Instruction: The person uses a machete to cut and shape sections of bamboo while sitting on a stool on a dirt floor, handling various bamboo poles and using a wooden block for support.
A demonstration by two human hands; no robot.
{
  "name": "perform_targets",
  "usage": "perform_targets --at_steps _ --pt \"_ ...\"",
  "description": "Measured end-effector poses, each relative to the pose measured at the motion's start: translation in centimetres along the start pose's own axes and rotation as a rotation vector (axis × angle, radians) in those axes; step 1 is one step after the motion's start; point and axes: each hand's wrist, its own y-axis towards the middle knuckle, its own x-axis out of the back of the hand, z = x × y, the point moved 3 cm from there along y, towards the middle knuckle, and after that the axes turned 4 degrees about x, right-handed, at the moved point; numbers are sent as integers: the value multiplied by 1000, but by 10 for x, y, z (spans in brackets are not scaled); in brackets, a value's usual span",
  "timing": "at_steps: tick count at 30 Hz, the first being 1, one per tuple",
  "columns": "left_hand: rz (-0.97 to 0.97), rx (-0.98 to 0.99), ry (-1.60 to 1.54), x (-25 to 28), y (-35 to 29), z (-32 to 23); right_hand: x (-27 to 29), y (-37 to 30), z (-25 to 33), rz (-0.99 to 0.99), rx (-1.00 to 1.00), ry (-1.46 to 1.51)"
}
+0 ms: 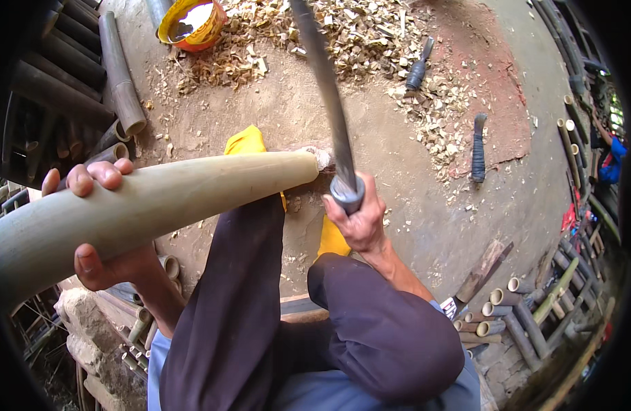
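Note:
A long, pale, smooth-scraped bamboo pole [171, 188] runs from the left edge to the middle of the view, its narrower end over my left knee. My left hand [110, 264] is closed around its thick part, fingertips over the top and thumb on the near side. In my right hand [363, 219] is a machete [329, 89], gripped by its round, metal-collared handle. Its dark blade points up and away, just right of the pole's end. A whitish, rough bit [322, 157] shows at that end; I cannot tell whether the blade touches it.
Wood chips [356, 41] cover the ground ahead, with a yellow-and-red bowl [192, 27] beside them. A dark-handled chisel [418, 68] and another dark handle [478, 151] lie to the right. Cut bamboo pieces [490, 312] are stacked at the right; dark bamboo [120, 82] stands left.

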Motion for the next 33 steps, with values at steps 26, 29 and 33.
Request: perform_targets --at_steps 26,29,33 --pt "-214 -29 89 -5 -1 -9 -4 -8 -8 -21 -12 41" --pt "-223 -43 137 -12 -6 -3 -15 -18 -41 -54 141 -101" --pt "-120 -101 150 -24 -1 -8 -31 -19 -89 277 -392 -102"
